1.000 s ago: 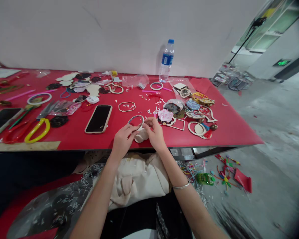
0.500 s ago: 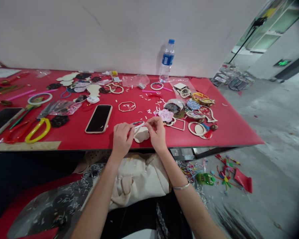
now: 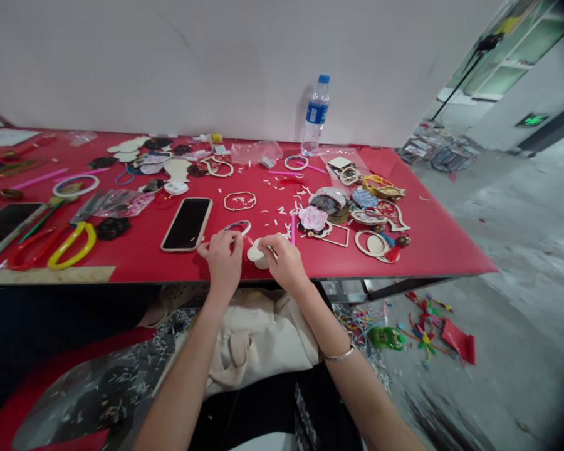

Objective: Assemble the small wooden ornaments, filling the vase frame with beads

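Observation:
A cream flower-shaped piece (image 3: 258,257) lies low over the red table near its front edge, partly covered by my fingers. My right hand (image 3: 284,262) is closed in a pinch at its upper right side. To the left, my left hand (image 3: 223,258) has its fingers curled downward and drawn together; what they hold, if anything, is too small to make out. Just behind the left fingers is a ring with a dark-patterned band (image 3: 238,227), its near side hidden by the hand. A pink stick (image 3: 292,228) lies beyond my right hand.
A phone (image 3: 187,224) lies left of my hands, with yellow-handled scissors (image 3: 73,244) farther left. Decorated pieces, including a pink flower (image 3: 313,218), are heaped on the right. White scraps scatter behind my hands. A water bottle (image 3: 316,116) stands by the wall.
My hands have moved slightly apart and my left hand has shifted left. The cream piece has moved a little left. The patterned ring now shows farther left, and the pink stick has come into view.

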The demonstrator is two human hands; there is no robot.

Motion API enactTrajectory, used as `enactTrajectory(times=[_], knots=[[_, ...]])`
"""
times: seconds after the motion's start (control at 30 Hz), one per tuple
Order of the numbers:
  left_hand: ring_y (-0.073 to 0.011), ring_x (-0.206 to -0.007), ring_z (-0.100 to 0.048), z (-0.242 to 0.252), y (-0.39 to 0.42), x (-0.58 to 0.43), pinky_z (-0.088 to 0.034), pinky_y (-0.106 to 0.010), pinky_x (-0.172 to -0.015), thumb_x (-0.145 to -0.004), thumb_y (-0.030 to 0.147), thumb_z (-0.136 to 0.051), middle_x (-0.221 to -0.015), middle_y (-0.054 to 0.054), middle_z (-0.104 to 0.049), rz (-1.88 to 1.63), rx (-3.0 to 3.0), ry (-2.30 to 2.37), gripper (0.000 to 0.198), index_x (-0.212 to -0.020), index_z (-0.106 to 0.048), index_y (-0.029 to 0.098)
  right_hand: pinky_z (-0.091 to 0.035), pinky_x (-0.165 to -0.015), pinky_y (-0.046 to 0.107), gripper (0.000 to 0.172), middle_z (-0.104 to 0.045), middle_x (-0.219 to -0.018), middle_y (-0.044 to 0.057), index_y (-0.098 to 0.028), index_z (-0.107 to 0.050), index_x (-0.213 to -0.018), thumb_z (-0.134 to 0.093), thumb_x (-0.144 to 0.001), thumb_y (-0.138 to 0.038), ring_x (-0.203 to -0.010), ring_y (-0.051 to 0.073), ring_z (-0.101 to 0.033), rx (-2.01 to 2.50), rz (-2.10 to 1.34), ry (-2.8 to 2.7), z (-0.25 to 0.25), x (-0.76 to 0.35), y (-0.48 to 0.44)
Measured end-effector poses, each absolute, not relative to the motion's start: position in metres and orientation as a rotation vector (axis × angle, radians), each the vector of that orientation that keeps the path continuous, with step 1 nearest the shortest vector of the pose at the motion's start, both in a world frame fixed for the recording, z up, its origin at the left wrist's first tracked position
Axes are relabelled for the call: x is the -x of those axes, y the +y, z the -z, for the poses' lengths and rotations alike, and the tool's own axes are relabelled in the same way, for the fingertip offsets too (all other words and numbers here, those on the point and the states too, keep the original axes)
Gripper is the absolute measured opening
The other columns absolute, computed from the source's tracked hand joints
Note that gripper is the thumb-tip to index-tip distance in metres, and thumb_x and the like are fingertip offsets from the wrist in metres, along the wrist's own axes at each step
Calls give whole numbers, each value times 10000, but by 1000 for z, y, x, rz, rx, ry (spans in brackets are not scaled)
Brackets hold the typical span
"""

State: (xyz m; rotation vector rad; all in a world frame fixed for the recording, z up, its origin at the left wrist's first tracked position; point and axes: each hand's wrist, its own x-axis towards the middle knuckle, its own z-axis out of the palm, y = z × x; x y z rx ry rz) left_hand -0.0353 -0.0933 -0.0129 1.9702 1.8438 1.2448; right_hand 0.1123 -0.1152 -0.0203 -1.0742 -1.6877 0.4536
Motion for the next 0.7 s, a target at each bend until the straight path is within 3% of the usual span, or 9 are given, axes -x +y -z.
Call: enactTrajectory(times=[0.1, 0.27, 0.37, 0.47, 0.57, 0.7], knots=[[-231, -917, -581, 16, -89, 37, -300, -432, -908, -913, 271, -438, -921, -41, -681, -1276, -1858, 1866, 191, -826, -599, 213, -454, -685, 255, 25, -617, -836, 5, -243, -512, -912, -502, -906, -265, -697, 125, -540, 1068, -490, -1575, 18, -115, -119], [-282, -968, -561, 19, -87, 31, -277, -521, -956, -828, 244, -557, -958, -69, -658, -1167, -2115, 1934, 102, -901, -628, 236, -465, -770, 288, 149, -588, -978, 41, -233, -467, -1030, -489, -901, -303, -761, 130, -531, 1093, -553, -1331, 12, -118, -116], [-321, -1077, -534, 17, -90, 28, -242, -579, -1006, -768, 205, -606, -1118, -104, -628, -1126, -2177, 1908, 287, -1052, -617, 247, -467, -796, 298, 224, -555, -1075, 70, -224, -428, -1104, -472, -896, -296, -833, 140, -534, 1110, -611, -1230, 15, -119, -108], [-341, -1223, -457, 13, -93, 26, -171, -605, -1066, -767, 287, -643, -1284, -118, -558, -1016, -2348, 1727, 367, -1131, -602, 260, -467, -809, 301, 249, -548, -1086, 76, -216, -414, -1124, -464, -885, -265, -866, 143, -541, 1138, -646, -1196, 19, -120, -103], [-357, -1309, -377, 12, -95, 24, -92, -631, -1088, -724, 358, -697, -1369, -119, -503, -885, -2502, 1558, 399, -1105, -621, 268, -465, -823, 294, 246, -552, -1083, 71, -214, -416, -1113, -467, -872, -228, -870, 139, -547, 1175, -639, -1215, 19, -121, -103], [-358, -1289, -401, 13, -94, 23, -34, -662, -1085, -700, 349, -709, -1288, -120, -567, -838, -2512, 1500, 336, -1010, -630, 248, -469, -812, 287, 243, -563, -1034, 58, -210, -422, -1094, -478, -858, -209, -860, 137, -552, 1217, -641, -1202, 16, -121, -104]])
